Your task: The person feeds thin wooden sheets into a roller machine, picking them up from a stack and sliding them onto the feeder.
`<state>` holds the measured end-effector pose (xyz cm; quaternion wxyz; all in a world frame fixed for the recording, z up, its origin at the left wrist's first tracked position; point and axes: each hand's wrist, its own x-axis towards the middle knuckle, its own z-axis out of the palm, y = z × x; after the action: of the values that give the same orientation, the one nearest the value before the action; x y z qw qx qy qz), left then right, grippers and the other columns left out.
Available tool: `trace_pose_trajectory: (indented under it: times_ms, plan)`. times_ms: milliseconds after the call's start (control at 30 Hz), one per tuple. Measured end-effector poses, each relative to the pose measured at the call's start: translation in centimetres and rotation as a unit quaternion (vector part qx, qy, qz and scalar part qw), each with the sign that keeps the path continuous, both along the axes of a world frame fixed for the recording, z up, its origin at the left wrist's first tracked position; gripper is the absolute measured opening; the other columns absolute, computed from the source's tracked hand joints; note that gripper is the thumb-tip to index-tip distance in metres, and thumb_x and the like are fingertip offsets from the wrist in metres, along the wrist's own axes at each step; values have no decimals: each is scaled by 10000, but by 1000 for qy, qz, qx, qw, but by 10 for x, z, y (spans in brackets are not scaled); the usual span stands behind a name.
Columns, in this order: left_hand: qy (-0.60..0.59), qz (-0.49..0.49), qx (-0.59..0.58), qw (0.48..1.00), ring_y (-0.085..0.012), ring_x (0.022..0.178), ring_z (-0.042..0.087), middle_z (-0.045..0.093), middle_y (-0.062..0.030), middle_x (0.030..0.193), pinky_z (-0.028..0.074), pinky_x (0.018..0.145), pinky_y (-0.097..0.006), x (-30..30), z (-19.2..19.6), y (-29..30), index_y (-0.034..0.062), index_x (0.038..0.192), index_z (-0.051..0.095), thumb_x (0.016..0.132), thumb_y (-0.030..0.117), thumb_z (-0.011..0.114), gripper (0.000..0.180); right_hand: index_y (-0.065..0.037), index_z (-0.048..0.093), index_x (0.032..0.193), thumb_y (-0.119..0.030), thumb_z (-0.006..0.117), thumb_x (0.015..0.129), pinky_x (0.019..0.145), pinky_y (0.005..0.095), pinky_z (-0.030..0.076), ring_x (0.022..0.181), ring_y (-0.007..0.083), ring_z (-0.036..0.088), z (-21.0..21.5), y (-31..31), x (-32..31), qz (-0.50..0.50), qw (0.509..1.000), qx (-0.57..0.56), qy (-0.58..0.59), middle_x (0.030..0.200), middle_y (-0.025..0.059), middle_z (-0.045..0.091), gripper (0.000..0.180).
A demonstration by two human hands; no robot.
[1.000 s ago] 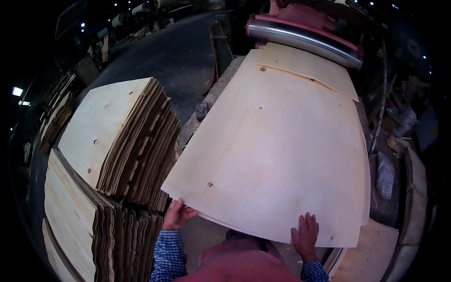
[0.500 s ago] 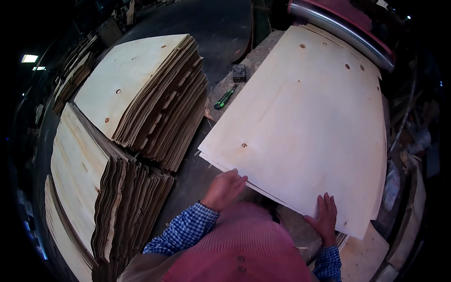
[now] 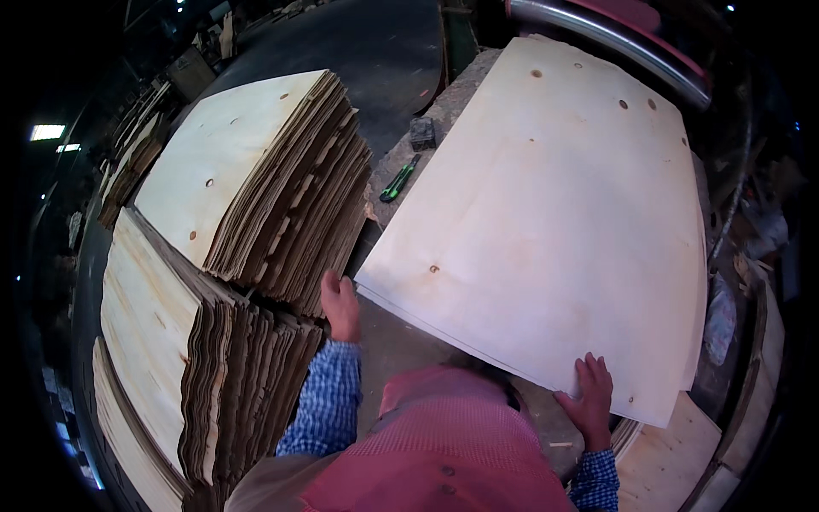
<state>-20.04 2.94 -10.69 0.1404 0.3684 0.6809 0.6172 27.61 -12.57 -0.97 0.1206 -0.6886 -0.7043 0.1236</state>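
A large pale wood veneer sheet point(image 3: 546, 222) with several brown knots lies before me, with at least one more sheet edge showing beneath it. My left hand point(image 3: 341, 309) is just off the sheet's near left corner, fingers pointing up and slightly apart, holding nothing that I can see. At the near right edge, my right hand point(image 3: 590, 397) rests its spread fingers on the sheet's top, the thumb out by the edge. A green and black utility knife point(image 3: 398, 179) lies left of the sheet beside a small dark block point(image 3: 422, 134).
Tall stacks of veneer point(image 3: 239, 154) stand at my left, another veneer stack point(image 3: 149, 316) nearer to me. A shiny metal roller point(image 3: 618, 51) spans the far end of the sheet. More wood sheets point(image 3: 670, 461) lie low at the near right, by a crumpled clear plastic bag point(image 3: 721, 320).
My left hand has left the sheet's near edge and moved leftward and away from me to the left corner. My right hand stays at the near right edge. The view has shifted slightly.
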Motion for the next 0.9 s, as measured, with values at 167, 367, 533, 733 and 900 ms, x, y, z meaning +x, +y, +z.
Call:
trace_pose_trajectory:
  times_ms: [167, 367, 533, 733, 900]
  plan:
    - [-90, -214, -281, 931, -90, 763, 508, 574, -10, 774, 425, 705, -281, -6, 68, 13, -36, 842, 601, 880, 182, 549, 228, -53, 521, 1238, -298, 793, 631, 1053, 525, 262, 1313, 398, 334, -5, -3, 1, -18, 1000, -5, 16, 1374, 167, 432, 709]
    - [-427, -280, -7, 859, -219, 989, 609, 618, -62, 1094, 496, 856, -345, 29, 115, -5, 53, 1193, 538, 945, 244, 530, 313, -53, 519, 1245, -323, 786, 642, 1053, 544, 252, 1307, 401, 339, -7, -5, 3, -21, 999, 6, 24, 1376, 171, 428, 712]
    - [-527, -387, -200, 730, -307, 1161, 530, 485, -123, 1317, 553, 789, -478, 106, 68, -23, 80, 1404, 284, 957, 169, 489, 500, -50, 500, 1266, -469, 739, 666, 1037, 567, 252, 1298, 428, 336, -3, -3, -9, -5, 1000, -4, -16, 1363, 187, 433, 769]
    - [-526, -417, -265, 692, -303, 1080, 570, 519, -146, 1259, 529, 836, -452, 133, 116, -66, 58, 1372, 338, 873, 74, 579, 555, -57, 484, 1278, -404, 725, 677, 983, 580, 302, 1240, 440, 400, 38, -18, -18, -26, 1000, 11, -6, 1345, 192, 442, 735]
    - [-510, -422, -263, 702, -284, 1008, 586, 541, -147, 1209, 524, 782, -382, 163, 127, -15, 66, 1345, 372, 898, 104, 559, 486, -46, 420, 1334, -182, 681, 668, 995, 592, 294, 1257, 447, 376, 27, 21, -2, -67, 995, 68, -23, 1375, 214, 395, 729]
